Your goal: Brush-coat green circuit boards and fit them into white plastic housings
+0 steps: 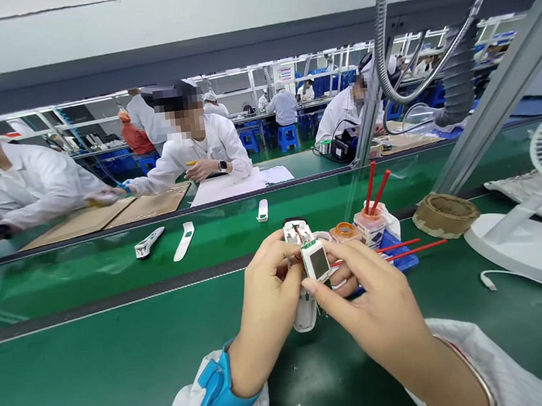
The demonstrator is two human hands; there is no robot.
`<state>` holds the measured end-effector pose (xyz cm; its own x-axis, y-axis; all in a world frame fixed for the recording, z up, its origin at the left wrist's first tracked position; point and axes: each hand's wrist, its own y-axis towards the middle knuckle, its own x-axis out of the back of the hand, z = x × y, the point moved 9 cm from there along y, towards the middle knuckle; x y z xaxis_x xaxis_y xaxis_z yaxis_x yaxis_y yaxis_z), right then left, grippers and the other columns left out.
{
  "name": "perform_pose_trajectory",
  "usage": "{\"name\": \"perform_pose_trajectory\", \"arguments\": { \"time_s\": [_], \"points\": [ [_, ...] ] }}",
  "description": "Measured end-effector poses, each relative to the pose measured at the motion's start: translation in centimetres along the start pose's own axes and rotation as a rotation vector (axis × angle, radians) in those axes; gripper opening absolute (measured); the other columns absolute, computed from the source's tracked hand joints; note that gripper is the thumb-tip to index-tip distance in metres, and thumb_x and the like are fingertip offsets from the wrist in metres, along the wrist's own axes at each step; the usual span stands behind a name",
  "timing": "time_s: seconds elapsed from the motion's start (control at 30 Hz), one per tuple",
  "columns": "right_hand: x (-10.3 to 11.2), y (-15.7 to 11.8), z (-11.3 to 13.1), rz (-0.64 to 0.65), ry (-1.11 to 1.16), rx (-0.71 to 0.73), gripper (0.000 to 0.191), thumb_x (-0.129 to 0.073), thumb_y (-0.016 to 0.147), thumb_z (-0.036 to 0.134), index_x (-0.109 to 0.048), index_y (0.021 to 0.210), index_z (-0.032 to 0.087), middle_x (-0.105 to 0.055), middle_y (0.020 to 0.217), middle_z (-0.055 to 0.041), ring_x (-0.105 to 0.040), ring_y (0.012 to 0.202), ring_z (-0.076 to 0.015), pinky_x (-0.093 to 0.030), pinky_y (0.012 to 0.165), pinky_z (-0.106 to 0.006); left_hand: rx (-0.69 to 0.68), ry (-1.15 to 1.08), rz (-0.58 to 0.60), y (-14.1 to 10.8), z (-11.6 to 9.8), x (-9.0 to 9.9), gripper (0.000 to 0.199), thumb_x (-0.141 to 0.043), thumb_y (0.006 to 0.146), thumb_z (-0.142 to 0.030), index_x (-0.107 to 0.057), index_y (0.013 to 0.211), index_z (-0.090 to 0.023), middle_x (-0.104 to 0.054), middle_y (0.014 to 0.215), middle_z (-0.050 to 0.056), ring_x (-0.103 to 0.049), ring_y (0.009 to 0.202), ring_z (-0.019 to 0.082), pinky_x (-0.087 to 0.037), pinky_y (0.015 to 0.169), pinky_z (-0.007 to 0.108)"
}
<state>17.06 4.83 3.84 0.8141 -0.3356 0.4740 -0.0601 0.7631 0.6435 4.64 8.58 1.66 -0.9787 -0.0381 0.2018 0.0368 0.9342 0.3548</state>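
My left hand (272,280), with a blue strap at its wrist, is closed around a white elongated housing (305,316) held above the green table. The housing is open at its top, where small inner parts and a thin reddish wire show. My right hand (369,283) pinches a small white display module (316,261) between thumb and fingers. The module has a dark square screen and a green board edge, and sits tilted in front of the housing's upper half. My left fingertips are close against the module's left side. The fingers behind the housing are partly hidden.
White shell pieces (184,241) lie on the green belt (226,233) beyond the table. Pots with red sticks (369,224), a blue tray (399,251), a tape roll (445,214), a white fan (530,247) and a cable (488,281) are at right. People in white coats work opposite.
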Motion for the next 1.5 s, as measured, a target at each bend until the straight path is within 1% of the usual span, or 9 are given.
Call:
{"name": "perform_pose_trajectory", "arguments": {
  "time_s": [0.13, 0.3, 0.6, 0.77, 0.93, 1.07, 1.23, 1.37, 1.5],
  "points": [
    [-0.2, -0.3, 0.4, 0.012, 0.018, 0.050, 0.037, -0.062, 0.079, 0.022, -0.053, 0.115, 0.021, -0.060, 0.097, -0.0042, -0.060, 0.071, -0.0113, -0.054, 0.057, -0.018, -0.029, 0.083, 0.022, 0.0, -0.3, 0.0, 0.038, -0.045, 0.077, -0.002, -0.062, 0.098, -0.029, -0.054, 0.118, 0.000, -0.061, 0.093, 0.014, -0.050, 0.073, 0.024],
    [0.4, -0.2, 0.2, 0.003, 0.009, 0.010, 0.035, -0.064, 0.077, 0.023, -0.056, 0.112, 0.021, -0.061, 0.093, -0.0048, -0.058, 0.066, -0.0125, -0.054, 0.053, -0.021, -0.113, 0.351, 0.028, -0.2, -1.2, -0.2, 0.046, -0.042, 0.074, 0.003, -0.069, 0.097, -0.027, -0.052, 0.125, 0.003, -0.054, 0.109, 0.018, -0.045, 0.088, 0.030],
    [0.6, 0.4, -0.2, -0.014, -0.001, -0.050, 0.028, -0.064, 0.078, 0.025, -0.060, 0.104, 0.019, -0.061, 0.089, -0.0054, -0.056, 0.061, -0.0129, -0.049, 0.047, -0.022, -0.325, 0.385, 0.024, -1.0, -2.4, -1.4, 0.044, -0.043, 0.074, 0.006, -0.069, 0.096, -0.021, -0.057, 0.123, 0.004, -0.057, 0.103, 0.014, -0.045, 0.083, 0.020],
    [0.7, 0.6, -0.4, -0.054, -0.022, -0.065, 0.024, -0.067, 0.076, 0.025, -0.061, 0.098, 0.019, -0.060, 0.085, -0.0031, -0.058, 0.066, -0.0143, -0.049, 0.050, -0.022, -0.276, 0.378, 0.045, -1.1, -1.9, -1.8, 0.044, -0.040, 0.078, 0.005, -0.067, 0.101, -0.021, -0.067, 0.100, 0.000, -0.061, 0.085, 0.012, -0.046, 0.074, 0.018],
    [0.6, 1.2, -1.2, -0.017, -0.032, -0.109, 0.022, -0.068, 0.075, 0.025, -0.061, 0.095, 0.021, -0.059, 0.081, -0.0001, -0.058, 0.061, -0.0131, -0.048, 0.054, -0.024, -0.211, 0.342, 0.088, -0.9, -1.4, -2.4, 0.049, -0.036, 0.080, 0.003, -0.063, 0.113, -0.022, -0.066, 0.109, 0.001, -0.059, 0.095, 0.014, -0.046, 0.078, 0.021],
    [0.6, 1.7, -1.8, 0.030, -0.056, -0.147, 0.024, -0.071, 0.071, 0.021, -0.063, 0.093, 0.020, -0.061, 0.080, 0.0011, -0.055, 0.054, -0.0110, -0.046, 0.054, -0.025, -0.088, 0.297, 0.177, -0.5, -0.5, -2.7, 0.043, -0.037, 0.085, -0.006, -0.060, 0.118, -0.024, -0.067, 0.105, 0.001, -0.060, 0.086, 0.015, -0.047, 0.076, 0.023],
    [0.9, 2.2, -2.7, 0.056, -0.046, -0.211, 0.023, -0.072, 0.070, 0.022, -0.065, 0.092, 0.021, -0.065, 0.083, 0.0007, -0.058, 0.057, -0.0124, -0.047, 0.058, -0.028, 0.066, 0.050, 0.282, -0.7, 0.3, -3.1, 0.049, -0.042, 0.086, -0.014, -0.044, 0.133, -0.027, -0.065, 0.110, 0.002, -0.060, 0.080, 0.014, -0.049, 0.075, 0.027],
    [0.7, 2.5, -3.8, 0.160, 0.051, -0.289, 0.022, -0.069, 0.073, 0.026, -0.067, 0.094, 0.022, -0.068, 0.082, -0.0013, -0.063, 0.064, -0.0162, -0.050, 0.061, -0.029, 0.181, -0.113, 0.285, -1.0, 1.3, -3.3, 0.053, -0.046, 0.085, -0.017, -0.038, 0.136, -0.028, -0.065, 0.111, 0.004, -0.062, 0.076, 0.014, -0.051, 0.070, 0.027],
    [0.6, 2.5, -4.2, 0.229, 0.149, -0.315, 0.027, -0.067, 0.075, 0.027, -0.066, 0.102, 0.024, -0.069, 0.083, -0.0023, -0.065, 0.064, -0.0171, -0.053, 0.060, -0.030, 0.191, -0.173, 0.262, -1.0, 1.7, -3.2, 0.051, -0.049, 0.084, -0.017, -0.042, 0.134, -0.027, -0.064, 0.114, 0.006, -0.064, 0.081, 0.016, -0.052, 0.070, 0.027]
  ]
}}
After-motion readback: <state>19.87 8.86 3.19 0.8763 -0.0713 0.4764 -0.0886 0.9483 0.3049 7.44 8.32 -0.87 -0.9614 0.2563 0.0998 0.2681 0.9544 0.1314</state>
